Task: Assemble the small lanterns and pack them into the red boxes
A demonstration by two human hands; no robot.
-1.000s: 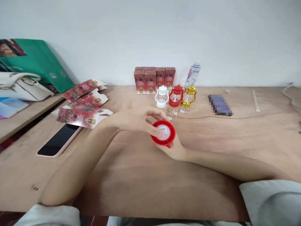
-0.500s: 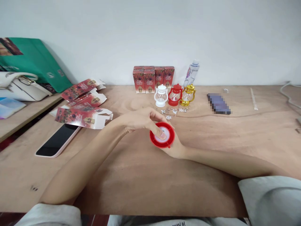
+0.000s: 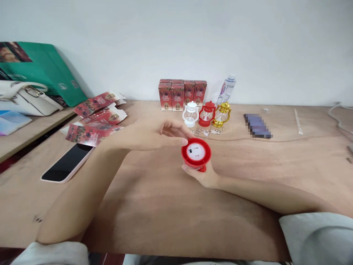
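A small red lantern (image 3: 186, 159) is held in my right hand (image 3: 207, 177), its underside turned toward me. A white disc (image 3: 196, 151) with a small black switch sits inside the red ring of its base. My right fingers wrap round the lantern's body, mostly hidden behind it. At the left rim is my left hand (image 3: 154, 134), its thumb tip at the edge and its other fingers curved and apart from the thumb. Beyond my hands stand a white lantern (image 3: 190, 116), another red lantern (image 3: 206, 115) and a gold lantern (image 3: 221, 116).
Small loose parts (image 3: 205, 132) lie before the lanterns. Red printed boxes (image 3: 177, 95) and a water bottle (image 3: 226, 88) stand against the wall. Flattened boxes (image 3: 88, 134) and a phone (image 3: 67, 163) lie left. A dark pixelated object (image 3: 258, 126) lies right.
My left thumb has come off the white disc to the rim, uncovering the switch. The lantern has shifted slightly right and tilted in my right hand.
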